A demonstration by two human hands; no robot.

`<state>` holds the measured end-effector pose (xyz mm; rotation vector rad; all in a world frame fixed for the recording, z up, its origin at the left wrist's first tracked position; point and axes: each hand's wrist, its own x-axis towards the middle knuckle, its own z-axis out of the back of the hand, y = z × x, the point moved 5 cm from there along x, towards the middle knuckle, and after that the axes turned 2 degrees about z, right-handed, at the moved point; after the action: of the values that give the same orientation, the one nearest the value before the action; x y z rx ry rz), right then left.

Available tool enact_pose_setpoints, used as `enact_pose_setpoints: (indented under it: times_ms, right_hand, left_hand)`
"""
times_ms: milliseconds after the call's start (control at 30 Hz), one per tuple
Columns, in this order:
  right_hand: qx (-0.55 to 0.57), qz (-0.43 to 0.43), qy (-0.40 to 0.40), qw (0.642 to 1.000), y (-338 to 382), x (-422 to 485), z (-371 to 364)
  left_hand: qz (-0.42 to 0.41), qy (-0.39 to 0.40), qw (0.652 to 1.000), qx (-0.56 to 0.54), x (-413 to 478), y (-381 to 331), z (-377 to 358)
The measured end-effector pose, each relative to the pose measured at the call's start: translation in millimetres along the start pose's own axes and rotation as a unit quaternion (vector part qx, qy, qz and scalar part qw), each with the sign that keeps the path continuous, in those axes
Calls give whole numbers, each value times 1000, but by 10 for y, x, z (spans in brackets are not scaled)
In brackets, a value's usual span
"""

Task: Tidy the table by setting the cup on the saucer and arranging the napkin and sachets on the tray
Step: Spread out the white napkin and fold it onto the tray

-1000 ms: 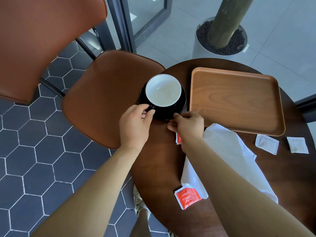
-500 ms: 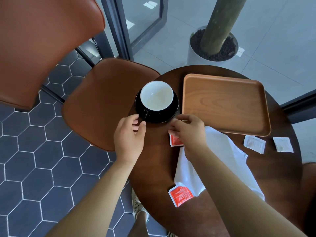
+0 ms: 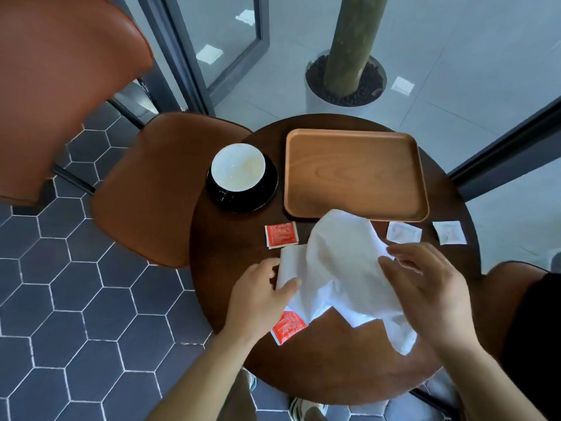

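The black cup with a white inside (image 3: 237,168) stands on the black saucer (image 3: 264,196) at the left of the round table. A wooden tray (image 3: 355,174) lies bare beside it. A crumpled white napkin (image 3: 340,262) lies in front of the tray. My left hand (image 3: 261,296) pinches the napkin's left edge. My right hand (image 3: 431,287) rests on its right side with fingers spread, grip unclear. One red sachet (image 3: 281,234) lies above the napkin's left corner, another red sachet (image 3: 288,326) peeks from under it. Two white sachets (image 3: 403,232) (image 3: 449,233) lie right of the napkin.
The dark round table (image 3: 230,244) is small, with its edge close to my body. A brown leather chair (image 3: 158,189) stands at the left against the table. Glass doors and a potted trunk (image 3: 346,77) are behind. Another brown seat (image 3: 516,287) is at the right.
Both hands left the cup and saucer and came back toward me to the napkin. The left hand now holds its edge. The camera view shifted, so the first red sachet is uncovered.
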<state>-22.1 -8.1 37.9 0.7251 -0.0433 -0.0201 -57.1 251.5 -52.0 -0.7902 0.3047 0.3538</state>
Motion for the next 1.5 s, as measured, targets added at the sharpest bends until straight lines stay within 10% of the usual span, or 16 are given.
enact_pose_setpoints:
  times_ms: [267,733,867,1033,1267,1500]
  right_hand:
    - [-24,-227,194,954,-719,-330,-297]
    - [120,-174,68,975,-795,-260,-19]
    - [342,-240,19,908,-946,-277,219]
    - [255,-364,132,886,-1250,-465,-6]
    - [257,-409,-25,875,-1477,-410,23]
    - [125,-260,29,957,-1068,490,-198]
  left_hand:
    - [91,-13,994,-55,17,-100,-58]
    - [23,-142,944,-298,-248,-551,459]
    - [-37,-169,870,-461,-398,-722,824]
    - [77,-114,927,-349,-316,-586,558]
    - [220,-48,951,-209,-420,152,258]
    - [67,-99,989,90,-64,-21,486]
